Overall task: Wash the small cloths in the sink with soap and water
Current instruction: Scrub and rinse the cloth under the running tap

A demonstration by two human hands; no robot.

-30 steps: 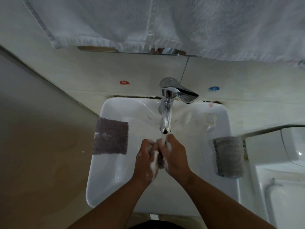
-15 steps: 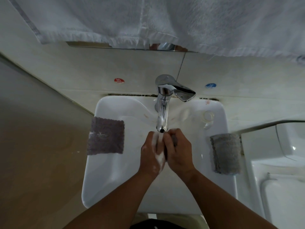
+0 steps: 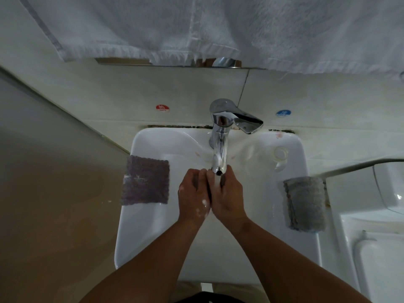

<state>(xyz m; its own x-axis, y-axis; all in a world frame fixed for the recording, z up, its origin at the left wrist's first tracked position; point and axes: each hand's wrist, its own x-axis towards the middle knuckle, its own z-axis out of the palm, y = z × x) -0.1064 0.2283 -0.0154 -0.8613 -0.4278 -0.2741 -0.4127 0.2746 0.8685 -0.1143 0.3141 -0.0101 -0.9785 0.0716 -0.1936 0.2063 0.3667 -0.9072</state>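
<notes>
Over the white sink (image 3: 140, 237), my left hand (image 3: 192, 195) and my right hand (image 3: 229, 200) are pressed together right under the spout of the chrome faucet (image 3: 219, 147). Water runs down between them. Both hands grip a small dark cloth (image 3: 223, 182), which is almost wholly hidden by my fingers. Soap foam dots my left hand. A purple-grey cloth (image 3: 145, 180) lies flat over the sink's left rim. A grey cloth (image 3: 305, 203) hangs over the right rim.
A white towel (image 3: 218, 29) hangs across the top of the view above the faucet. A white toilet tank (image 3: 384, 241) stands close on the right. A beige wall runs along the left. Red and blue stickers mark the tiles behind the faucet.
My hands have moved up from the middle of the basin to directly beneath the spout. Much of the foam on them has gone, and less of the cloth shows.
</notes>
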